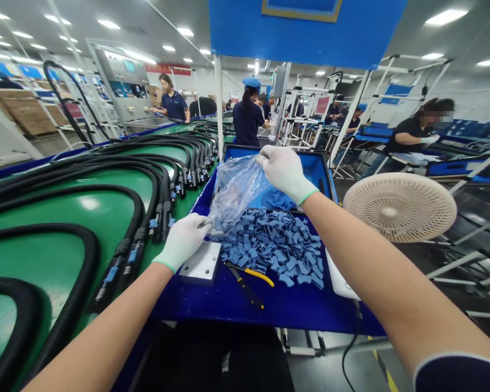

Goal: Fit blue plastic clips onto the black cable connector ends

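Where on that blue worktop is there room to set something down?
Bare blue worktop lies in front of the metal block and between pliers and white device. Crowded behind the pliers: a heap of blue plastic pieces, clear plastic bag at its far left.

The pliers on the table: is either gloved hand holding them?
No, the pliers lie on the blue table; the left hand and right hand are at the clear bag.

Your bag (239,188) is over the back left of the parts pile (273,245), bin (319,171) behind, pliers (256,274) on your side, block (201,263) left of those. Hoses (106,163) lie on the long table (93,204) to your left, fan's (400,207) off right.
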A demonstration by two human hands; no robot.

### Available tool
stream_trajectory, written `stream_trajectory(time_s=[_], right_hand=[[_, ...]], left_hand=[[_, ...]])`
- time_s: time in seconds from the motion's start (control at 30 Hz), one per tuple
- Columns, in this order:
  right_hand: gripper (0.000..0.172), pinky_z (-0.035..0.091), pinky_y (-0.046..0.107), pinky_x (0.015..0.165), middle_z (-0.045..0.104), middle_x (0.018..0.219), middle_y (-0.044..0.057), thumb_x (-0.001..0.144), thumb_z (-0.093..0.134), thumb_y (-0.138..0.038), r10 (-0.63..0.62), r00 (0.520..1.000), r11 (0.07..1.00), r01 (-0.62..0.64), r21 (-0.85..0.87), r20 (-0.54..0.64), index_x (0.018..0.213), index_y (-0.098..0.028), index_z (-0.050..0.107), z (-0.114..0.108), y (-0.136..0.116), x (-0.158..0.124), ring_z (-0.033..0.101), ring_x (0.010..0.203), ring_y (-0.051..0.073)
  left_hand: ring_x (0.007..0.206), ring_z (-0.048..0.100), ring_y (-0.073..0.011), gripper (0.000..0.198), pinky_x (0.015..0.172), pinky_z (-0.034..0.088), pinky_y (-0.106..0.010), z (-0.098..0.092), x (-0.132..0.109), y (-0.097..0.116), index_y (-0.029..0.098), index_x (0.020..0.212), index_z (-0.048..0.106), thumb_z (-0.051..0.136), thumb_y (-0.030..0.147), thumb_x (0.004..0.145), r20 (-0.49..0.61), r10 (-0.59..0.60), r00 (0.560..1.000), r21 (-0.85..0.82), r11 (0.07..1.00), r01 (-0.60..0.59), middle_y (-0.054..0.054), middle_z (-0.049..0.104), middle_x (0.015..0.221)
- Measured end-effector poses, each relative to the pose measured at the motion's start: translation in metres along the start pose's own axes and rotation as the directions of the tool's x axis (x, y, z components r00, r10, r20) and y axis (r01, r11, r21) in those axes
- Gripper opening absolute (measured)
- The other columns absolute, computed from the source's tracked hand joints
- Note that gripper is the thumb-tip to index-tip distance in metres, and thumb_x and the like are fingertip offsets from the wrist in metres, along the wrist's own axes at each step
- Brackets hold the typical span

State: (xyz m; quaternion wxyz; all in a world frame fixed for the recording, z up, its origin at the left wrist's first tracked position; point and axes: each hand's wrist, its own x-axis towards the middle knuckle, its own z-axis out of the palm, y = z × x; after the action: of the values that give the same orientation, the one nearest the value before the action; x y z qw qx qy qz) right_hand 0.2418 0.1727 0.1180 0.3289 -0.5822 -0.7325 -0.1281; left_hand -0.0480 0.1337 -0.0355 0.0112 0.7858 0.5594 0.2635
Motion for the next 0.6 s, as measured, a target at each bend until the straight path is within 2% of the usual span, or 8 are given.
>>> stream_trajectory(time_s=[0.17,0.3,0.6], right_hand=[[0.029,0.044,0.035,0.076,0.071,0.083,0.008,0.097,0.053,-0.039,0.016,0.998,1.0,-0.017,-0.022,-0.062,0.094,-0.018,0.074,-0.018,0.019,-0.005,0.061,0.078,0.022],[0.029,0.044,0.034,0.075,0.071,0.083,0.007,0.095,0.055,-0.039,0.051,0.997,0.997,-0.054,-0.06,-0.051,0.092,-0.018,0.075,-0.031,0.039,-0.017,0.062,0.078,0.022],[0.031,0.042,0.031,0.069,0.072,0.08,0.006,0.093,0.056,-0.04,0.146,0.986,0.978,-0.156,-0.141,-0.074,0.091,-0.017,0.077,-0.048,0.089,-0.052,0.063,0.074,0.021]], left_hand=[[0.096,0.067,-0.0237,0.031,0.087,0.048,-0.03,0.004,0.003,0.024,0.024,0.097,0.074,0.051,0.045,0.097,-0.015,0.045,0.999,-0.08,0.996,-0.046,-0.006,0.074,0.102],[0.093,0.068,-0.0236,0.028,0.087,0.049,-0.031,0.012,0.008,0.042,0.024,0.095,0.074,0.053,0.042,0.096,-0.004,0.092,0.996,-0.137,0.986,-0.092,-0.005,0.074,0.099],[0.097,0.067,-0.0243,0.027,0.087,0.048,-0.032,0.023,0.014,0.073,0.023,0.106,0.075,0.054,0.037,0.096,0.031,0.193,0.981,-0.239,0.954,-0.18,-0.005,0.073,0.103]])
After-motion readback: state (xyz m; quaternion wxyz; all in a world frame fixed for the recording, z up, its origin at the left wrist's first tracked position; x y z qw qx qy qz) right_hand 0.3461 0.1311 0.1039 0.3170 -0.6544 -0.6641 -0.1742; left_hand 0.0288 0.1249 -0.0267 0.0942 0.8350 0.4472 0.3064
